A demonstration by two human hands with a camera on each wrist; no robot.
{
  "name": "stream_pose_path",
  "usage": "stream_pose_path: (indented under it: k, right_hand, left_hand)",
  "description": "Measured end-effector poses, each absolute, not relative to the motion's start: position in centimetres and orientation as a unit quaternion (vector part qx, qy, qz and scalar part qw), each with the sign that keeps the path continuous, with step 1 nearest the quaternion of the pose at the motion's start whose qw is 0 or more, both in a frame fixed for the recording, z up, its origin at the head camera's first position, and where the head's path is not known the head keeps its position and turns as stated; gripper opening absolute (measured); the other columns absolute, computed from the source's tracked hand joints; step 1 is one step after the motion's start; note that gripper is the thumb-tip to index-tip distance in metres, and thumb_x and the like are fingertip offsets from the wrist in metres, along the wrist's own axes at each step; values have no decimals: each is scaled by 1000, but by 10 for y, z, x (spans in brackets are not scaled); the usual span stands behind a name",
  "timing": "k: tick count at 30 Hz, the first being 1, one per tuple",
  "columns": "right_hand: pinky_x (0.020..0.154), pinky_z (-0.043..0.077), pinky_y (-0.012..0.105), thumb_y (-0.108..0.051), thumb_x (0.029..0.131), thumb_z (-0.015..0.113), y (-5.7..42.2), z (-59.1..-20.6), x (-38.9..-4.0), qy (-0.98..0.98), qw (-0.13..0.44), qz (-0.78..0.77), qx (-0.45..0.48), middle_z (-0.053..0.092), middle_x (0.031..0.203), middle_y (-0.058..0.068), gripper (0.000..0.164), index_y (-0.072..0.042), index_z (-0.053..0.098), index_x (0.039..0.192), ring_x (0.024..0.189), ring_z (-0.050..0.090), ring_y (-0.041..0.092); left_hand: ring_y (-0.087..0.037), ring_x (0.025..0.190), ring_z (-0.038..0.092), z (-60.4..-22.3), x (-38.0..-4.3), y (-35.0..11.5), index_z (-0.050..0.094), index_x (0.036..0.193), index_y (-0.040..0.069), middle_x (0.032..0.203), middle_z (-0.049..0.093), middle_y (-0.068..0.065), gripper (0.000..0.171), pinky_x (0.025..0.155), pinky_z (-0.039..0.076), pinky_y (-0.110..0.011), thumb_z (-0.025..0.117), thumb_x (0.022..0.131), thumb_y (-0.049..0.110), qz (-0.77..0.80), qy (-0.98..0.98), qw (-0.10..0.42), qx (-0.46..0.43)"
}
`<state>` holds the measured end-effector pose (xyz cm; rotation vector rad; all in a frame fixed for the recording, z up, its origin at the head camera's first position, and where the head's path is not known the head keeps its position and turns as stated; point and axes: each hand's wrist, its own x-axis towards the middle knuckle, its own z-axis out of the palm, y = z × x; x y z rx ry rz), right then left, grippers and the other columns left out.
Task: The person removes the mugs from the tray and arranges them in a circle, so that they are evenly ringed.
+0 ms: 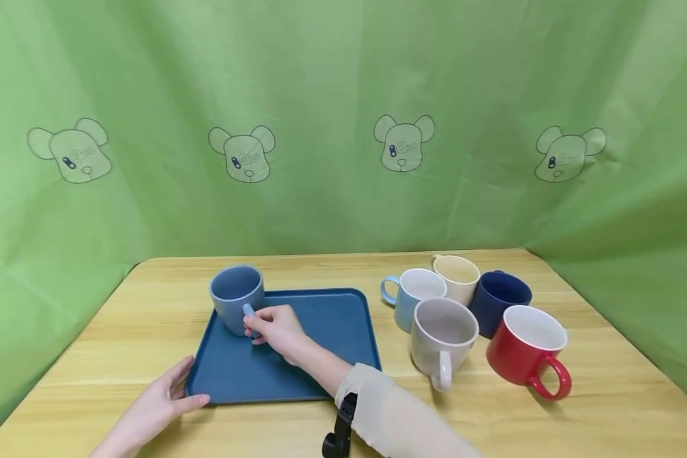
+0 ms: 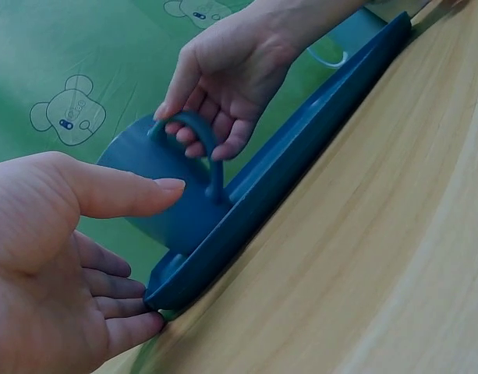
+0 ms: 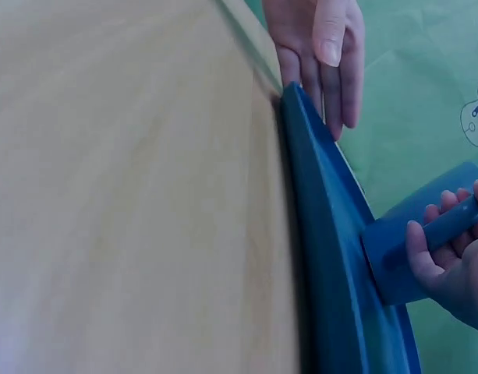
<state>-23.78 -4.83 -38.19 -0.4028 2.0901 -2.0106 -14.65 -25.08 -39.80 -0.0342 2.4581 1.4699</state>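
Observation:
A blue-grey mug point(image 1: 229, 312) stands upright at the far left corner of a dark blue rectangular tray point(image 1: 326, 331). My right hand point(image 1: 283, 331) pinches its handle between thumb and fingers, and the handle points toward me and to the right. At the tray's near left corner is my left hand point(image 1: 157, 404), thumb apart from the fingers. In the left wrist view, the left hand's fairly straight fingers point(image 2: 118, 308) touch the outside of the tray corner. The right wrist view shows the mug point(image 3: 398, 261) on the tray floor, its handle within the right fingers.
Right of the tray stand a light blue mug point(image 1: 406, 312), a cream mug point(image 1: 458, 286), a navy mug point(image 1: 486, 308), a grey-white mug point(image 1: 435, 346) and a red mug point(image 1: 515, 356), which leans. All are on the wooden table point(image 1: 109, 331). A green curtain point(image 1: 320, 210) hangs behind.

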Motion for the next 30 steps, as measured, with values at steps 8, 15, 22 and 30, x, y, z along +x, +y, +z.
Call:
stream_pose_path:
  k: [8,15,22,30]
  right_hand:
    - [64,57,35,-8,89,62,-25,-380,-221,677,110,-716,-129,64,69,8,22,13,67,92,66,60,11]
    - [64,58,33,-6,89,61,-1,-370,-203,671,123,-712,-166,63,69,9,23,17,65,90,64,61,12]
    - [67,57,34,-4,89,60,27,-361,-183,662,135,-707,-207,66,74,15,24,20,63,93,70,63,14]
    - [69,57,37,-3,90,58,60,-354,-159,641,135,-719,-234,67,75,9,31,27,55,93,73,64,13]
  left_hand:
    - [-49,129,23,-398,-146,-252,8,141,-15,144,10,-38,91,103,32,-52,67,86,27,510,848,145,-2]
    - [-49,131,18,-397,-147,-253,6,142,-14,145,8,-37,91,105,27,-53,66,87,27,510,846,155,-6]
    - [-50,130,20,-397,-147,-253,7,142,-14,144,9,-38,90,103,29,-54,64,88,30,496,854,157,-7]
    - [-49,128,27,-399,-146,-254,11,140,-17,143,12,-38,88,101,35,-50,65,87,28,477,868,138,16]
